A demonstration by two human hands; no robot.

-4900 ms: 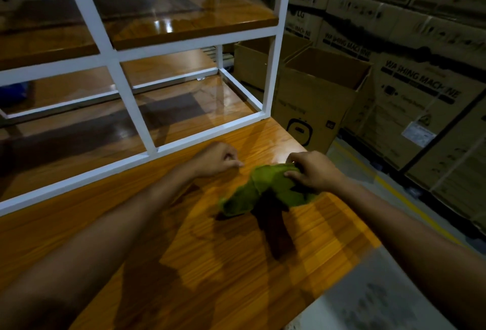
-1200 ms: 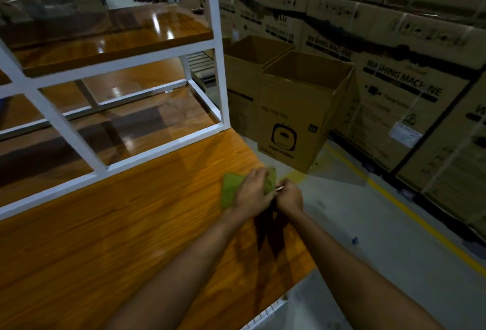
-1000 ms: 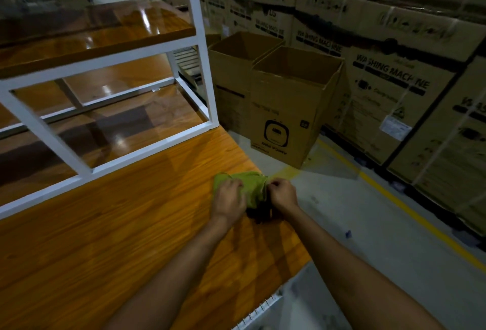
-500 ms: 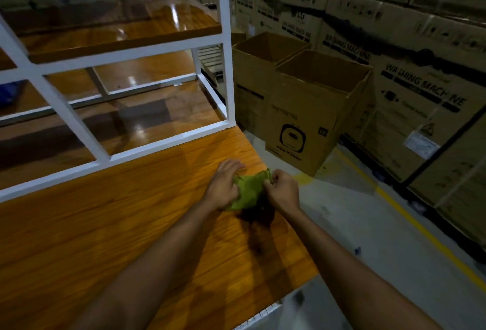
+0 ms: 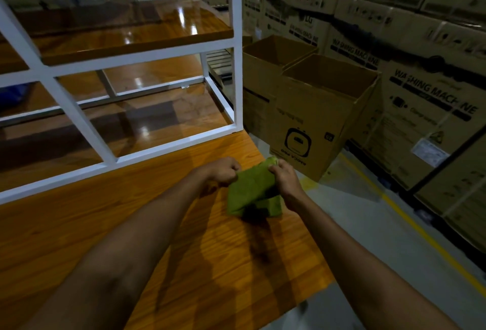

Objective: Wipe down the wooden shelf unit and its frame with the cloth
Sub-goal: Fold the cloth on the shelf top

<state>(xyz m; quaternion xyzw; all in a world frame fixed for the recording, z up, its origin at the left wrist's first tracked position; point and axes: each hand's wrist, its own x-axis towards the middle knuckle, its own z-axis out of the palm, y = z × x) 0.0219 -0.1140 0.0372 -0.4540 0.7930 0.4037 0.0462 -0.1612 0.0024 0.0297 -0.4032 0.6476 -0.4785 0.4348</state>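
A green cloth [image 5: 251, 191] hangs folded between both hands, just above the near wooden shelf board [image 5: 105, 224] at its right end. My left hand [image 5: 223, 170] pinches the cloth's upper left edge with curled fingers. My right hand [image 5: 285, 175] grips its upper right corner. The cloth's lower fold droops toward the board and casts a dark shadow. The white metal frame [image 5: 236, 53] of the shelf unit rises behind, with more glossy wooden shelves [image 5: 136, 32] inside it.
Two open cardboard boxes [image 5: 315, 108] stand on the floor right of the shelf unit. Stacked washing machine cartons [image 5: 420, 66] line the right wall. A yellow line [image 5: 410, 224] runs along the grey floor. A blue object [image 5: 11, 95] lies at the far left.
The cloth has gone from bunched on the board to lifted and spread wider between my hands, which have moved apart. The view has shifted slightly.
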